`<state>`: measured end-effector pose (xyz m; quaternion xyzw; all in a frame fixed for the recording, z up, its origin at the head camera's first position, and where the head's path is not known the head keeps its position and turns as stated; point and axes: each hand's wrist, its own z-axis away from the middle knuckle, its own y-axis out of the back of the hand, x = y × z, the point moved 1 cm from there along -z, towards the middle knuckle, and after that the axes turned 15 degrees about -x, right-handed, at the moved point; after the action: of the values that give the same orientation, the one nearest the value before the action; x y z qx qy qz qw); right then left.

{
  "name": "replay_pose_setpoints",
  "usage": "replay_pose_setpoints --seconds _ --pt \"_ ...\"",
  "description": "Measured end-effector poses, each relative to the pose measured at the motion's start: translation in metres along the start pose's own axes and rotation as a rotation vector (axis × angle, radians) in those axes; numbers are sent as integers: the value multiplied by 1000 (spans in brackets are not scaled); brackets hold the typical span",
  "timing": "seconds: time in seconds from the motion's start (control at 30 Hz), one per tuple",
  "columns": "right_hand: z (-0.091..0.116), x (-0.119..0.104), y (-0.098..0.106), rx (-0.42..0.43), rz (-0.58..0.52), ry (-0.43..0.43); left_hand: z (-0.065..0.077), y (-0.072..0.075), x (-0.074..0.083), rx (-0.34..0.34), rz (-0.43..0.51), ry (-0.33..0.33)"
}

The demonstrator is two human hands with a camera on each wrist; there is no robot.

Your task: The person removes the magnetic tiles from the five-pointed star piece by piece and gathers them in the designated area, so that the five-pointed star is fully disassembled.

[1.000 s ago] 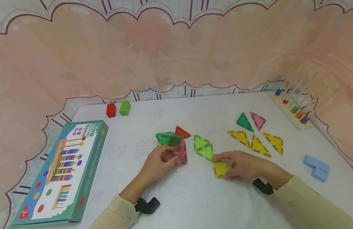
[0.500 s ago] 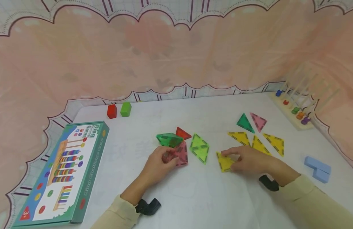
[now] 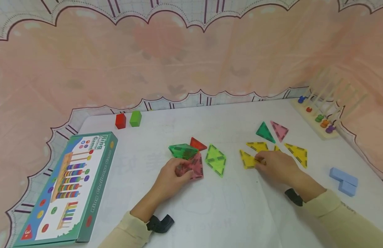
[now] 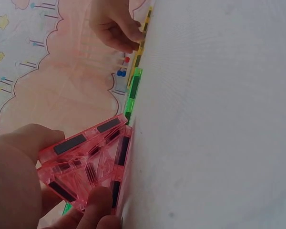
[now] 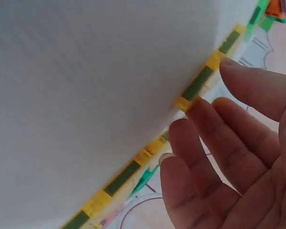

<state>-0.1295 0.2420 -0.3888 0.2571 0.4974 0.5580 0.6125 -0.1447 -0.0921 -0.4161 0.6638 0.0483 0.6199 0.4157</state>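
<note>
My left hand (image 3: pixel 171 174) grips a cluster of pink magnetic tiles (image 3: pixel 197 167), its fingers and thumb around the edges; the left wrist view shows the tiles standing at angles to one another. Behind them, dark green tiles (image 3: pixel 179 151) stand tilted beside a red triangle tile (image 3: pixel 197 144). Between the hands lie two joined light green triangle tiles (image 3: pixel 215 160). My right hand (image 3: pixel 279 168) pinches a yellow triangle tile (image 3: pixel 247 160) by its right side, flat on the table. Another yellow tile (image 3: pixel 257 146) lies just behind it, and a third is mostly hidden by the hand.
Further right lie a yellow triangle (image 3: pixel 298 155), a green triangle (image 3: pixel 265 132) and a pink triangle (image 3: pixel 279 131). Blue blocks (image 3: pixel 344 182) and a pegged wooden rack (image 3: pixel 315 120) stand at right. A game box (image 3: pixel 67 186), red block (image 3: pixel 120 121) and green block (image 3: pixel 135 119) are left.
My right hand has drawn the yellow triangle away from the light green pair, rightward and back toward the other yellow tiles. The light green pair has turned more upright. The left hand stays put.
</note>
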Motion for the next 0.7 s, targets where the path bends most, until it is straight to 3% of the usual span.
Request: replay_pose_setpoints --seconds 0.3,0.7 --pt "-1 -3 -1 40 -1 16 0 -1 0 1 2 0" --pt "-26 -58 -10 -28 23 213 2 0 -1 3 -21 -17"
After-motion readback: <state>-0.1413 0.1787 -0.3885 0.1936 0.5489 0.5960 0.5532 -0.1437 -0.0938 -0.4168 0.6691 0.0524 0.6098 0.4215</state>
